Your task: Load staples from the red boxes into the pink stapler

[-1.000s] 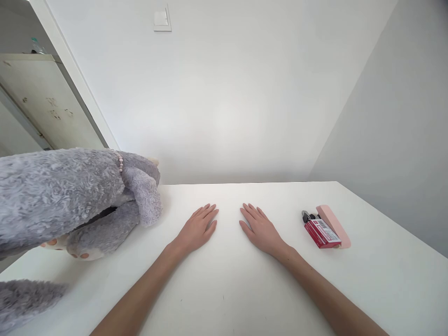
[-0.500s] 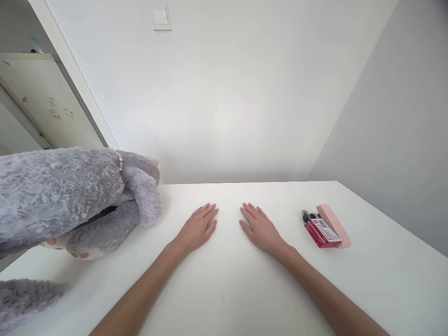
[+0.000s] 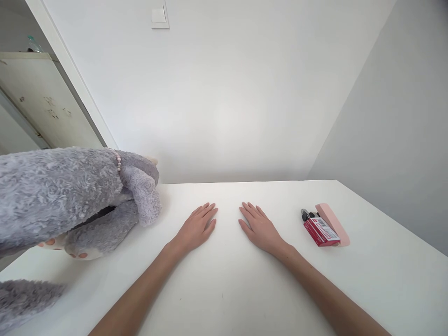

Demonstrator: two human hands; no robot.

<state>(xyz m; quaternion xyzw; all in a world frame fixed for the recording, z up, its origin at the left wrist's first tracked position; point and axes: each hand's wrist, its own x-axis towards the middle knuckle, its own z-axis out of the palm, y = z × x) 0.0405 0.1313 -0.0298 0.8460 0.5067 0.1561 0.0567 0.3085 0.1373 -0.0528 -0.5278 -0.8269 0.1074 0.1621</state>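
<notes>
My left hand [image 3: 196, 227] lies flat, palm down, on the white table [image 3: 224, 270], its fingers stretched out and holding nothing. Opposite it, my right hand [image 3: 260, 227] rests the same way, with a gap of bare tabletop between the two. Nearest to my right hand is a small group of items: a red and white box [image 3: 321, 232], a pink case [image 3: 334, 224] under and behind it, and some small dark objects [image 3: 308, 215] whose kind I cannot make out. Left of my left hand lies a large grey plush toy [image 3: 63, 186] with a string of pink beads [image 3: 118, 161].
A white wall [image 3: 224, 93] with a light switch [image 3: 159, 16] stands behind the table. A grey wall [image 3: 402, 140] runs along the right. At the far left, beyond a door frame, is a pale cabinet [image 3: 45, 102] with a bottle [image 3: 34, 44] on top.
The whole view has shifted very slightly. Both hands and the things on the table stay in place.
</notes>
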